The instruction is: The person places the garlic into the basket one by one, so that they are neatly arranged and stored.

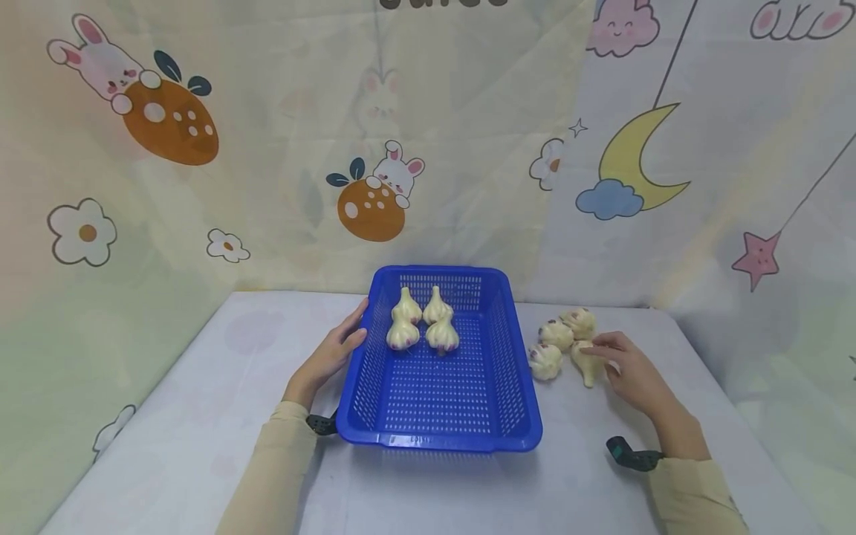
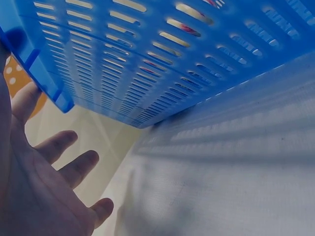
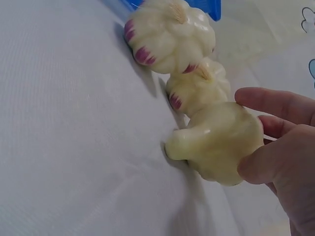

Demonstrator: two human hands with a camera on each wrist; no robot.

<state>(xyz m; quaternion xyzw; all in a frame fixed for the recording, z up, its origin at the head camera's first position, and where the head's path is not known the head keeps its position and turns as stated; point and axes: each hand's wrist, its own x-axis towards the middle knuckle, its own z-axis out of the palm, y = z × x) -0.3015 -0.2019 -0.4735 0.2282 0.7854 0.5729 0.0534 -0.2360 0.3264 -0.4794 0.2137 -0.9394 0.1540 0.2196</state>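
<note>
A blue plastic basket (image 1: 441,441) stands mid-table, with several garlic bulbs (image 1: 404,334) in its far left part. My left hand (image 1: 328,362) rests along the basket's left rim, and the left wrist view shows its other fingers (image 2: 78,169) spread out beside the slotted wall. To the right of the basket, my right hand (image 1: 635,375) pinches a garlic bulb (image 3: 224,140) between thumb and fingers, its stem pointing toward the near side. That bulb is low over the table or on it; I cannot tell which.
More garlic bulbs (image 1: 555,334) lie close together between the basket and my right hand, one nearly against the basket's right wall. A white cloth covers the table (image 1: 267,327). Behind it hangs a printed curtain (image 1: 468,193) with rabbits and a moon.
</note>
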